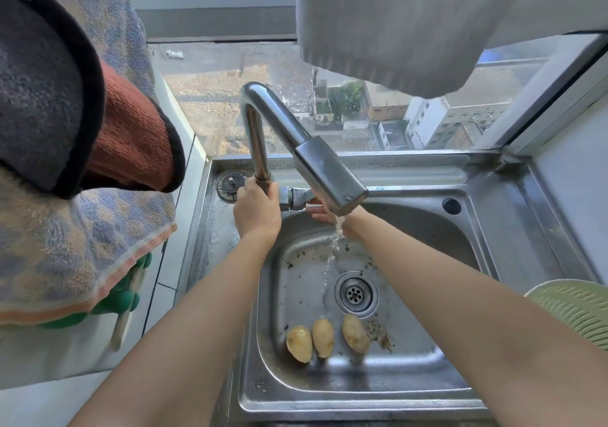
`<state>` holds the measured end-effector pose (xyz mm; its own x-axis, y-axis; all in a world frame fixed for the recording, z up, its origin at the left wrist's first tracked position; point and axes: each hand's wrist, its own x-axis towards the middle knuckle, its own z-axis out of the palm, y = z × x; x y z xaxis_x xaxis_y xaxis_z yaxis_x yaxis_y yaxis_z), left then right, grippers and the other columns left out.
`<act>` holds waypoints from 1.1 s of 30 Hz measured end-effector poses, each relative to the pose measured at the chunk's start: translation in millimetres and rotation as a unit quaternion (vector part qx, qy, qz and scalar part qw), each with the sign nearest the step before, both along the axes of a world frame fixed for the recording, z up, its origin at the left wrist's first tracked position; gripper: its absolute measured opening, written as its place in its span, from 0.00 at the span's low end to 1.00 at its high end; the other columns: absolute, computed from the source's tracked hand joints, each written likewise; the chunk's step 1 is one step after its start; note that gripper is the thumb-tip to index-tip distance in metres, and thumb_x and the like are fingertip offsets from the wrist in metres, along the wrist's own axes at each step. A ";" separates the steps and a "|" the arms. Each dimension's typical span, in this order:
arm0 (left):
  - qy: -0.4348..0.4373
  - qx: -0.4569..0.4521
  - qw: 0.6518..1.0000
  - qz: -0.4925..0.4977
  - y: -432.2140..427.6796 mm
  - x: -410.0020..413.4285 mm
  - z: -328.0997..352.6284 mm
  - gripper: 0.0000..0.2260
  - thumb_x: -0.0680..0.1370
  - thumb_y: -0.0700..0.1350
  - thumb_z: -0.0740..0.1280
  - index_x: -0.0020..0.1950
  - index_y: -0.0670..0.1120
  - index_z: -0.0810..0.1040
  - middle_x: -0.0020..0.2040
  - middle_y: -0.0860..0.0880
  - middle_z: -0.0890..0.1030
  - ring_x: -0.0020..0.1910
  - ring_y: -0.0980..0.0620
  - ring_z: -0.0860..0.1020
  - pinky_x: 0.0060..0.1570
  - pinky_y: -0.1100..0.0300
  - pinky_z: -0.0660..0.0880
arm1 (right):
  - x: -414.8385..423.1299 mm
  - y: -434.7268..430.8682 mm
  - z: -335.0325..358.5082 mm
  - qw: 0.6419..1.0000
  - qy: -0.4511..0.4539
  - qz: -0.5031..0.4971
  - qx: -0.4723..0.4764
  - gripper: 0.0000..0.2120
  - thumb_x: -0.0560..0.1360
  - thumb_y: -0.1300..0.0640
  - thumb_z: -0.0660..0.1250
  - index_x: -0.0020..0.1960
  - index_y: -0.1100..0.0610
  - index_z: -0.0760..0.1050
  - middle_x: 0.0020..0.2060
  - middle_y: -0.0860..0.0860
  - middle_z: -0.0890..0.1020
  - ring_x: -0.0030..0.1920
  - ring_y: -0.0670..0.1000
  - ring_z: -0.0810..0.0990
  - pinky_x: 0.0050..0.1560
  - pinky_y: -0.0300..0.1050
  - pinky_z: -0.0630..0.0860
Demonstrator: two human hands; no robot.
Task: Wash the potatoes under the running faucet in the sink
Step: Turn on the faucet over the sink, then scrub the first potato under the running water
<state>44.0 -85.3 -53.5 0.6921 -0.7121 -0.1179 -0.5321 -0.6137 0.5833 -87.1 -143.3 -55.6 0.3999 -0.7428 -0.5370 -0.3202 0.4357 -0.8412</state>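
Three brown potatoes lie side by side near the front wall of the steel sink [411, 390]: the left potato [299, 343], the middle potato [323, 337] and the right potato [355, 333]. The chrome faucet [316, 160] arches over the basin, and a thin stream of water [335, 245] falls from its spout. My left hand [256, 211] grips the base of the faucet at its handle. My right hand [332, 217] is under the spout in the water, fingers spread, mostly hidden by the spout.
The drain [356, 294] sits in the middle of the basin with bits of dirt around it. Towels and cloths [65, 163] hang at the left. A pale green colander [579, 308] stands at the right edge. A window [362, 114] runs behind the sink.
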 end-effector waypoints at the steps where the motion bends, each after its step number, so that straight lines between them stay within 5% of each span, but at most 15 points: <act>1: 0.012 -0.002 1.000 0.001 2.8 -2.0 -1.5 0.19 0.81 0.50 0.60 0.65 0.38 0.70 0.61 0.37 0.75 0.57 0.36 0.76 0.56 0.47 0.71 | -4.1 3.6 -0.3 1.000 -0.007 0.011 -0.005 0.17 0.83 0.59 0.55 0.65 0.69 0.70 0.60 0.63 0.77 0.61 0.61 0.77 0.67 0.58 0.71; 5: 0.035 0.037 0.999 0.009 22.6 -18.3 -13.9 0.23 0.79 0.46 0.62 0.68 0.34 0.63 0.66 0.35 0.70 0.62 0.35 0.73 0.59 0.47 0.70 | -20.5 13.0 -15.8 0.998 0.028 0.053 -0.017 0.21 0.80 0.42 0.57 0.60 0.58 0.73 0.48 0.54 0.80 0.47 0.53 0.80 0.59 0.57 0.77; 9: 0.096 0.150 0.982 -0.064 52.3 -34.6 -46.6 0.07 0.77 0.45 0.61 0.48 0.43 0.75 0.50 0.40 0.80 0.53 0.39 0.78 0.44 0.56 0.69 | -55.7 34.0 -54.0 0.974 0.178 0.137 -0.017 0.13 0.82 0.53 0.56 0.55 0.61 0.73 0.42 0.55 0.78 0.40 0.52 0.77 0.39 0.45 0.74; 11: 0.128 0.199 0.967 -0.100 65.1 -43.1 -65.1 0.10 0.76 0.45 0.60 0.35 0.46 0.71 0.36 0.43 0.77 0.41 0.41 0.76 0.35 0.58 0.65 | -73.5 48.6 -84.9 0.938 0.266 0.221 -0.011 0.07 0.79 0.57 0.58 0.45 0.59 0.72 0.37 0.56 0.75 0.38 0.54 0.74 0.35 0.44 0.69; 13: 0.150 0.228 0.957 -0.100 76.0 -52.3 -84.1 0.13 0.76 0.44 0.59 0.31 0.47 0.67 0.31 0.47 0.73 0.35 0.45 0.72 0.32 0.58 0.65 | -84.0 63.4 -112.7 0.899 0.333 0.286 0.001 0.07 0.76 0.59 0.60 0.41 0.58 0.70 0.34 0.55 0.74 0.40 0.55 0.74 0.34 0.44 0.67; 15: 0.167 0.241 0.952 -0.088 82.3 -60.1 -102.5 0.14 0.76 0.44 0.59 0.30 0.48 0.65 0.31 0.48 0.73 0.35 0.45 0.72 0.34 0.58 0.66 | -91.6 79.1 -140.3 0.874 0.366 0.320 0.019 0.08 0.76 0.58 0.61 0.54 0.59 0.73 0.49 0.58 0.78 0.54 0.60 0.77 0.46 0.46 0.73; 18: 0.228 0.231 0.944 -0.065 80.8 -65.3 -130.5 0.13 0.76 0.43 0.59 0.31 0.47 0.67 0.36 0.44 0.79 0.40 0.41 0.79 0.41 0.56 0.73 | -99.6 102.4 -178.1 0.853 0.408 0.325 0.027 0.24 0.77 0.58 0.59 0.72 0.57 0.61 0.69 0.65 0.65 0.69 0.65 0.67 0.67 0.51 0.66; 22: 0.310 0.179 0.933 -0.037 67.9 -69.0 -153.5 0.10 0.74 0.45 0.58 0.32 0.48 0.68 0.38 0.41 0.76 0.37 0.43 0.73 0.40 0.54 0.69 | -99.5 120.4 -206.8 0.833 0.423 0.356 0.005 0.24 0.77 0.58 0.60 0.72 0.57 0.59 0.68 0.65 0.64 0.67 0.64 0.69 0.59 0.47 0.69; 28: 0.387 0.142 0.911 -0.027 47.0 -71.5 -139.7 0.05 0.64 0.46 0.55 0.35 0.48 0.69 0.32 0.44 0.69 0.30 0.49 0.65 0.33 0.58 0.58 | -103.7 116.1 -200.6 0.862 0.405 0.305 0.013 0.26 0.74 0.53 0.64 0.70 0.55 0.61 0.65 0.63 0.68 0.62 0.65 0.74 0.60 0.50 0.72; 31: 0.384 0.123 0.915 -0.016 41.9 -69.4 -129.8 0.05 0.65 0.46 0.56 0.35 0.46 0.70 0.34 0.41 0.70 0.33 0.47 0.66 0.35 0.56 0.60 | -88.3 98.4 -173.7 0.939 0.302 0.152 0.052 0.23 0.73 0.47 0.61 0.65 0.53 0.65 0.57 0.60 0.76 0.53 0.60 0.78 0.52 0.51 0.73; 33: 0.370 0.118 0.921 -0.013 42.7 -68.7 -116.7 0.06 0.70 0.46 0.59 0.39 0.45 0.72 0.36 0.42 0.70 0.37 0.47 0.67 0.39 0.54 0.61 | -73.2 83.0 -149.4 0.979 0.180 0.040 0.086 0.12 0.71 0.47 0.57 0.50 0.53 0.69 0.44 0.56 0.79 0.41 0.55 0.75 0.44 0.51 0.74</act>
